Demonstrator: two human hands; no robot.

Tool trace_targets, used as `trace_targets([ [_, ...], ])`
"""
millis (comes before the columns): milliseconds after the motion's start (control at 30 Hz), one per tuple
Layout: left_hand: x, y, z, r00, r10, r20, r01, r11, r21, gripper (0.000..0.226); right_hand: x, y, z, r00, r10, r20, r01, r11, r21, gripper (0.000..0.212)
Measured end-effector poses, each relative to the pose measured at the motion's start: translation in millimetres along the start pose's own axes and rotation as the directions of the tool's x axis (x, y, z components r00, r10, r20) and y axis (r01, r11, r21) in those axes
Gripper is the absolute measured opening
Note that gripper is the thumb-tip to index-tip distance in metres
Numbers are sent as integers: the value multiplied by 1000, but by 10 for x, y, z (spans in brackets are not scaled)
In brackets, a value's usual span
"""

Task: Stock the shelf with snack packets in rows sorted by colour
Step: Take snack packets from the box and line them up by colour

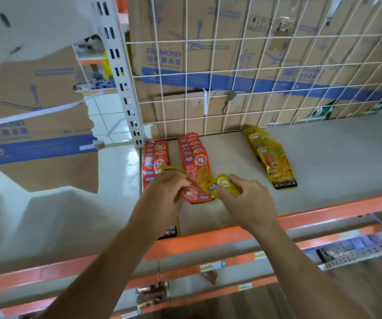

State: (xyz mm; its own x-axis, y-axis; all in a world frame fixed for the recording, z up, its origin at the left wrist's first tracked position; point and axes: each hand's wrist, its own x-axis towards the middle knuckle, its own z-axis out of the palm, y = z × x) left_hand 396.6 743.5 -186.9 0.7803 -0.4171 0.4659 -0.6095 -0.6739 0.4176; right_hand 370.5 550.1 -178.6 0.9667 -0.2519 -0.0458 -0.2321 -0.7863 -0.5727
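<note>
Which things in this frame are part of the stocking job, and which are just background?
Job:
- left hand, holding a red packet
- right hand, pinching a yellow packet
- left red row
- second red row
- yellow row
- top shelf

Background:
- cardboard boxes behind the wire grid
- lower-shelf goods
- price tag

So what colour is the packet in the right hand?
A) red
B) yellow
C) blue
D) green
B: the right hand pinches a yellow packet over the shelf, while the left hand holds a red packet.
</note>
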Motion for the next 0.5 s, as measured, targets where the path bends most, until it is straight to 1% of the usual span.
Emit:
trace_targets([
  [100,39,-15,22,1000,-17,22,17,1000,-25,28,54,84,66,993,119,13,-119,985,121,56],
  [133,51,-8,33,1000,-17,24,17,1000,-23,28,72,123,78,988,152,16,-152,976,153,55],
  [167,63,6,47,1000,-13,23,13,1000,-21,27,94,169,83,985,172,11,-170,966,192,47],
  [267,135,98,96,1000,-8,-29,7,1000,-26,19,193,287,35,980,196,12,-188,915,356,15],
  [300,177,147,121,999,-20,-48,19,1000,-24,18,237,325,4,981,191,16,-181,898,400,10],
  [367,276,242,194,996,-49,-78,48,999,-11,19,340,412,-56,985,169,25,-161,871,464,12],
  [467,411,366,362,992,-81,-92,83,997,9,20,484,573,-185,989,141,40,-143,861,488,8],
  [500,449,397,419,993,-87,-83,89,996,18,23,529,637,-229,988,145,44,-147,855,498,13],
])
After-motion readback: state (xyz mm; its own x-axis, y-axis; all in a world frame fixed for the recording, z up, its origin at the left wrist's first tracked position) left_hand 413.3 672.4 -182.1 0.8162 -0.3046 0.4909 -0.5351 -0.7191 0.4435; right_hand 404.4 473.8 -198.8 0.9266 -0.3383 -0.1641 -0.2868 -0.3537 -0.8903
